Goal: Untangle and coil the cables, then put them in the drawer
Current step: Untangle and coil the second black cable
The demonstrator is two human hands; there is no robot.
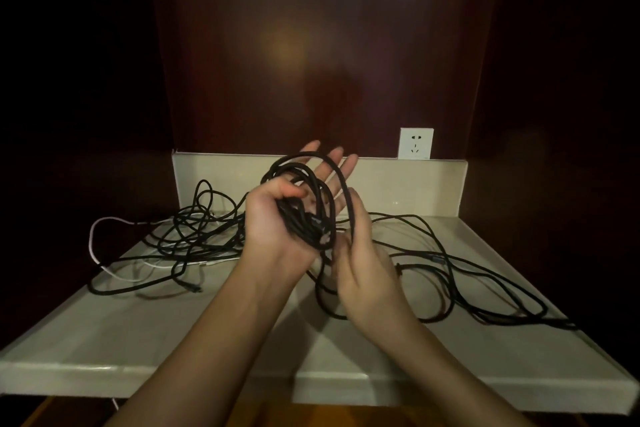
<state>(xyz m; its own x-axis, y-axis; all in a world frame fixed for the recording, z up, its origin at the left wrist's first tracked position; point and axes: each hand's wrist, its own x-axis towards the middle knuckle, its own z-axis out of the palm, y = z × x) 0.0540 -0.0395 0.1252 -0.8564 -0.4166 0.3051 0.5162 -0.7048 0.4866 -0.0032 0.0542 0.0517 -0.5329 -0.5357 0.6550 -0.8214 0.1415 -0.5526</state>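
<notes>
My left hand point(270, 229) is raised palm-up above the counter with its fingers straight. Its thumb is curled over a coil of black cable point(311, 215) lying in the palm. One loop of the coil arches over the fingertips and runs down into my right hand point(367, 270), which pinches that strand just right of the coil. The rest of this cable trails in loose loops point(450, 267) over the right side of the counter. A tangle of black cables point(194, 232) mixed with a white cable point(92, 243) lies at the left. No drawer is in view.
The cables lie on a pale stone counter point(173, 329) with a low backsplash point(415, 184), set in a dark wooden niche. A white wall socket point(415, 144) sits above the backsplash at the right. The white cable hangs over the counter's left edge.
</notes>
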